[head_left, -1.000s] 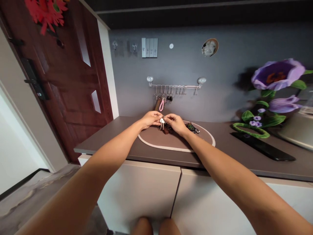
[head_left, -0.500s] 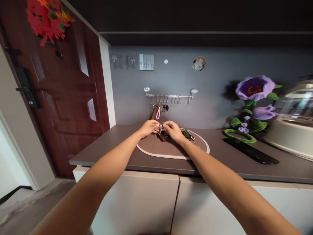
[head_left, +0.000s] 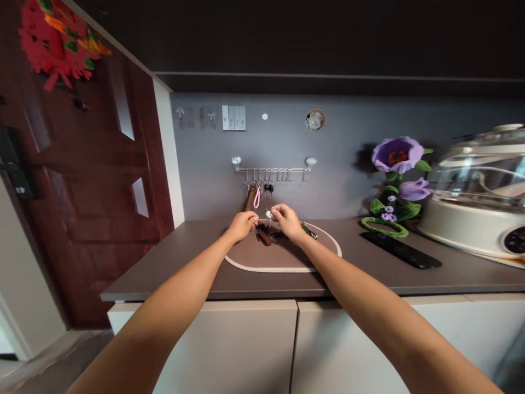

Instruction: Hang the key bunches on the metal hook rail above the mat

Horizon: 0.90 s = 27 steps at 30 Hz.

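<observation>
In the head view, your right hand (head_left: 287, 221) pinches a small metal key (head_left: 269, 214) above the oval desk mat (head_left: 270, 270); it should feel light, stiff and slippery, so hold it by its bow, while your left hand (head_left: 241, 226) curls just beside it, any grip hidden.

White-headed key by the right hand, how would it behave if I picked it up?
The white-headed key looks small and metal, so probably stiff and fairly heavy for its size. It seems to hang from a thin ring near the right hand, so it would likely swing. Its flat shape suggests sliding rather than rolling.
</observation>
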Tool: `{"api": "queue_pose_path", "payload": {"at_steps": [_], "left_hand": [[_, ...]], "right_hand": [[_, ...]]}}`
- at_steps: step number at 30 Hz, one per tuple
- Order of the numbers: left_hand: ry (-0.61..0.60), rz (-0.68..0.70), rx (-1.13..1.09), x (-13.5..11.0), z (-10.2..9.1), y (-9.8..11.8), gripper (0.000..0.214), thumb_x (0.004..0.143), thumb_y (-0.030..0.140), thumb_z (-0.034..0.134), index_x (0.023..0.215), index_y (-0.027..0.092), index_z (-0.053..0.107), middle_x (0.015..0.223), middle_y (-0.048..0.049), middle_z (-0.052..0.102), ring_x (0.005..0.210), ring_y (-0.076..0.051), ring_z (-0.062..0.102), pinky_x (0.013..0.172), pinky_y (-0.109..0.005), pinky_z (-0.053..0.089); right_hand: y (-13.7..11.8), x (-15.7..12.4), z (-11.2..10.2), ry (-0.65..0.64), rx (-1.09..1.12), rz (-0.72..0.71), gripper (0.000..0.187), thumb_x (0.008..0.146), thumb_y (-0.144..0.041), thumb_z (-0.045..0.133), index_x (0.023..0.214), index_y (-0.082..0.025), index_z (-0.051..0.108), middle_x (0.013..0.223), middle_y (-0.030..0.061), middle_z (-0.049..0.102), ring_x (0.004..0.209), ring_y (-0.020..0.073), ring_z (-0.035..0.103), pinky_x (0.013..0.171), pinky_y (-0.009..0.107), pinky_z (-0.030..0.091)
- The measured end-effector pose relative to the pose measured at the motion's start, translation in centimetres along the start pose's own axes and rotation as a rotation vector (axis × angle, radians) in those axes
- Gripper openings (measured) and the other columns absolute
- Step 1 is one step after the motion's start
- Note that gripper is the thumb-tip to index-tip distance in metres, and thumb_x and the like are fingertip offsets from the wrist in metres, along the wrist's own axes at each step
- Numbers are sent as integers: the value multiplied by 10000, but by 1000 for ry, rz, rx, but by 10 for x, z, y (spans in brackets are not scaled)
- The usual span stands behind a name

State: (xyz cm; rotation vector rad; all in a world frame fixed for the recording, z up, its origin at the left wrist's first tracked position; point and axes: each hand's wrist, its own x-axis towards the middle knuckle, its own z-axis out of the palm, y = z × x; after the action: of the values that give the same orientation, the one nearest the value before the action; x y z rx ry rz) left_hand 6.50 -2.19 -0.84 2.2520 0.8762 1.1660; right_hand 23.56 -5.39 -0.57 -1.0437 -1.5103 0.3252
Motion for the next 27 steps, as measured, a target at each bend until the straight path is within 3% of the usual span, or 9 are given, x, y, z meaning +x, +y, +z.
{"api": "queue_pose_path", "payload": {"at_steps": [8,18,27], "left_hand": [[-9,100,138,-2,0,1,211,787,212,409,728,143,600,689,-21,626,617,-112,551,621,-214,408],[-1,107,212,-1,0,-1,222,792,214,413,752,153,623,695,-16,634,616,-115,548,630,-214,394],[7,80,246,-1,0,3,214,795,194,422,737,145,622,692,-23,631,629,-122,548,639,-215,389]], "right_hand": [[-13,31,-16,70,-98,-31,204,735,-379,497,754,-180,538,714,6,562,661,121,500,656,277,443],[-33,77,-21,129,67,61,117,716,-289,547,706,-177,515,627,-21,502,575,89,456,586,256,435],[-22,87,-12,244,254,223,30,724,-206,476,719,-180,490,668,-13,512,578,90,489,593,258,451]]}}
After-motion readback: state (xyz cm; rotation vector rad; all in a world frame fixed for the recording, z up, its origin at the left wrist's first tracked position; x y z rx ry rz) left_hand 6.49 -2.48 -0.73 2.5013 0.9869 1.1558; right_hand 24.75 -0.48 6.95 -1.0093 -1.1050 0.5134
